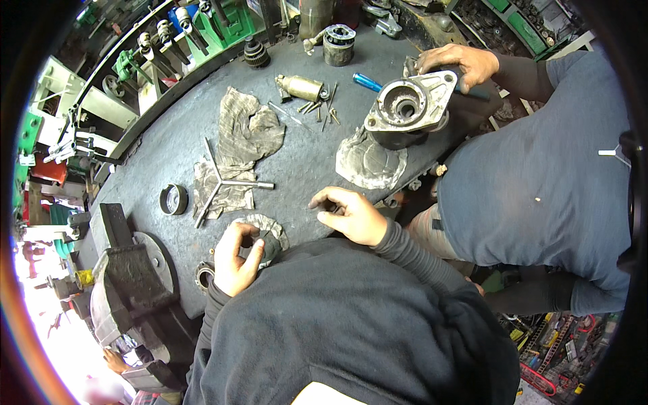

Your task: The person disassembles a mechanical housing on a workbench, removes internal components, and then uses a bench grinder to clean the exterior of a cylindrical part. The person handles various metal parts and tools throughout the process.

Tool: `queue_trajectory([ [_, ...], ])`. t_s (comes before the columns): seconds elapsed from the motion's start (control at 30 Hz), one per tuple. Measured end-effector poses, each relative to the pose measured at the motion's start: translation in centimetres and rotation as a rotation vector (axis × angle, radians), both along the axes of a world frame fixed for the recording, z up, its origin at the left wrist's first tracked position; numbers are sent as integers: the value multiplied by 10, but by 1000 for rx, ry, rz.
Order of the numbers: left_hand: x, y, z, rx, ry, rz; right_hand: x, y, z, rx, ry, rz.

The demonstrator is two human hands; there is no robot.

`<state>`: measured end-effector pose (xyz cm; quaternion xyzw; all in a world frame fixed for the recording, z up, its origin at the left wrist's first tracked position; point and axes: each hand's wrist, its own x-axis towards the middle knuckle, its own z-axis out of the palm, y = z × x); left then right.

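My left hand (236, 260) is at the bench's near edge, fingers curled at a dark round piece on a pale rag (277, 229); its grip is partly hidden. My right hand (347, 216) hovers to its right, fingers bent and apart, with nothing visible in them. Nearby lie a three-armed steel wrench (253, 183) on crumpled rags (250, 135), a dark ring (173, 200) and a bearing-like ring (204, 275). A co-worker's hand (472, 67) is at a metal flanged housing (412, 101), which stands beside another dirty rag (364, 162).
The dark bench (135, 175) holds a brass cylinder (300, 88), bolts (317, 108), a blue-handled tool (366, 82), a steel cylinder (337, 47) and a chuck (255, 52). A heavy vise (125, 283) is at lower left. A co-worker (520, 182) stands close on the right.
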<state>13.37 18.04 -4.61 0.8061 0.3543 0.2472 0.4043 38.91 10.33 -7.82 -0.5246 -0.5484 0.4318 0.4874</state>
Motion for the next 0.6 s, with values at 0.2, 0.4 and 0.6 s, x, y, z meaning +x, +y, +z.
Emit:
queue_trajectory([
  [0.2, -9, 3, -7, -1, 14, -10, 80, 33, 118, 452, -1080, -249],
  [0.4, -3, 3, -5, 33, -15, -52, 153, 74, 100, 341, -1538, -214],
  [0.6, -24, -6, -27, -21, -35, 80, 79, 17, 124, 464, -317, -75],
])
